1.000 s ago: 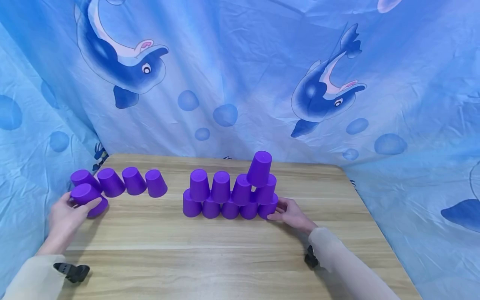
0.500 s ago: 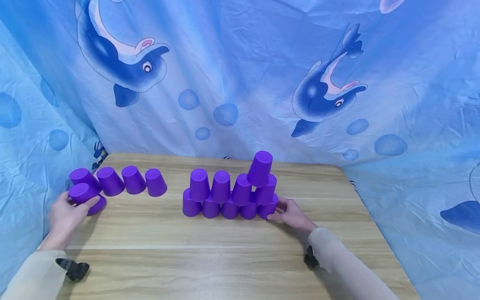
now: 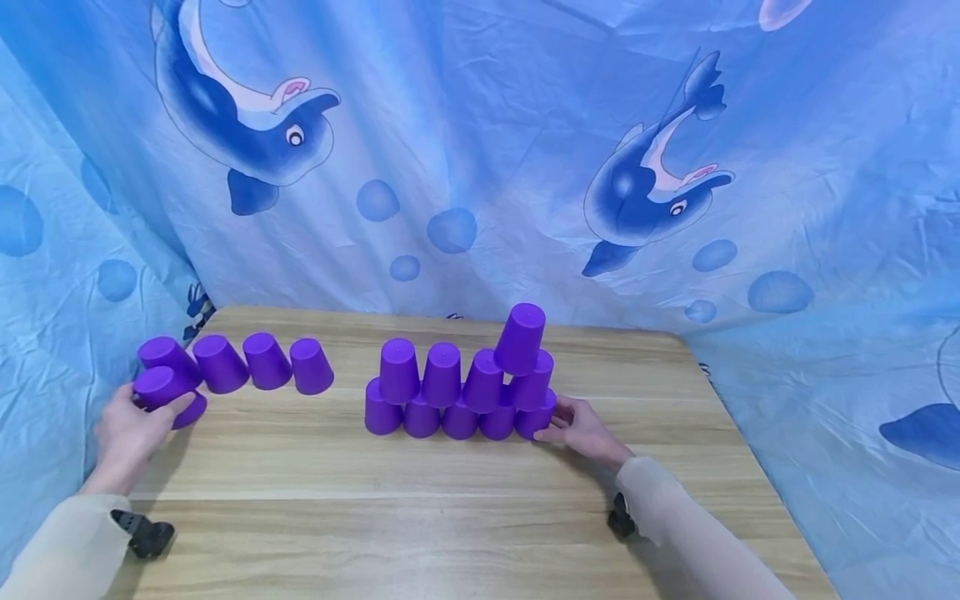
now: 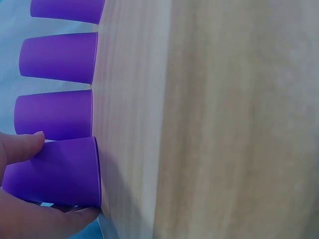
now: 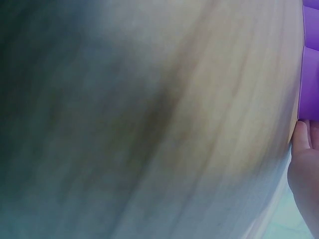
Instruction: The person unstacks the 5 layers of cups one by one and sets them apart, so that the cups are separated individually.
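Note:
At the far left of the table, my left hand [image 3: 133, 427] grips a purple cup [image 3: 156, 385] that stands upside down, thumb on one side and fingers on the other. In the left wrist view, thumb and fingers span this cup [image 4: 55, 172]. Several more upturned cups [image 3: 219, 365] stand in a row behind it. On the table's middle, purple cups [image 3: 442, 375] form a stack: a bottom row, a second row, and one cup [image 3: 521, 340] on top at the right. My right hand [image 3: 587, 429] holds the right end cup [image 3: 534, 417] of the bottom row, thumb in front, other fingers partly hidden.
The wooden table [image 3: 390, 517] meets a blue curtain [image 3: 480, 150] with printed dolphins at the back and sides. A gap of bare wood separates the row of cups from the stack.
My left hand and the cup in it have shifted slightly left and back, closer to the row. The right hand and the stack look unmoved.

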Tool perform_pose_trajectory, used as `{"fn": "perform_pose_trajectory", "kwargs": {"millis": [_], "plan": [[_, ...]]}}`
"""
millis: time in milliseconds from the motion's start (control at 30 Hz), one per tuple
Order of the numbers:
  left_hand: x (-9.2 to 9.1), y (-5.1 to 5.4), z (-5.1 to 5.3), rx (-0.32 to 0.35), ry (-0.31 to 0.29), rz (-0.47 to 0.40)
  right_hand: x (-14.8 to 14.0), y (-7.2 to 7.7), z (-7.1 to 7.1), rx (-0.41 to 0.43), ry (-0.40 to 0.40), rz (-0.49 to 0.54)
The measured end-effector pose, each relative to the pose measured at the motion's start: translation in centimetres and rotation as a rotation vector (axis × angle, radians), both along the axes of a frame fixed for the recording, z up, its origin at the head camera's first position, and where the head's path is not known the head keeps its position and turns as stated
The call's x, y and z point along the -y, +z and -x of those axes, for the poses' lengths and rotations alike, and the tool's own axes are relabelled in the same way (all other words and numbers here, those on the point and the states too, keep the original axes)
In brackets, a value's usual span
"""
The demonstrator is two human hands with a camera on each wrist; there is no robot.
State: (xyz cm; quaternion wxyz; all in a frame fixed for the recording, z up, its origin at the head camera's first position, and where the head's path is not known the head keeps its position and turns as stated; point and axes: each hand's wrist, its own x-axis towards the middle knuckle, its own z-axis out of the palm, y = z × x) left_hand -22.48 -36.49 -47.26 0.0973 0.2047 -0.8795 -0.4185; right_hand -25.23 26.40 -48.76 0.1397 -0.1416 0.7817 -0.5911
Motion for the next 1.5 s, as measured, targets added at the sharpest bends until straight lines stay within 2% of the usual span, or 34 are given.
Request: {"fn": "perform_pose_trajectory", "kwargs": {"millis": [167,533,933,1133,1200,1300,1400,1500], "plan": [[0.3,0.1,0.2,0.008,0.002,0.0,0.4,1.2,-0.6,-0.016,0.005,-0.002],[0.5,0.3,0.4,0.031,0.022,0.011,0.3,1.2,-0.5,-0.015,0.004,0.003],[0.9,0.2,-0.3,0.031,0.042,-0.003,0.3,1.1,-0.5,-0.009,-0.005,-0.011],[0.7,0.5,-0.3,0.016,0.067,-0.023,0.3,1.1,-0.5,-0.004,0.002,-0.014],[0.5,0.8,-0.2,-0.014,0.08,-0.022,0.3,1.1,-0.5,-0.007,0.004,-0.012],[-0.3,1.5,-0.2,-0.101,0.093,0.002,0.3,1.1,-0.5,-0.01,0.006,-0.009],[-1.6,2.8,-0.2,-0.212,0.11,0.035,0.3,1.2,-0.6,-0.008,0.005,-0.008],[-3.5,4.1,0.0,-0.359,0.128,0.07,0.2,1.2,-0.6,-0.014,0.008,-0.011]]}}
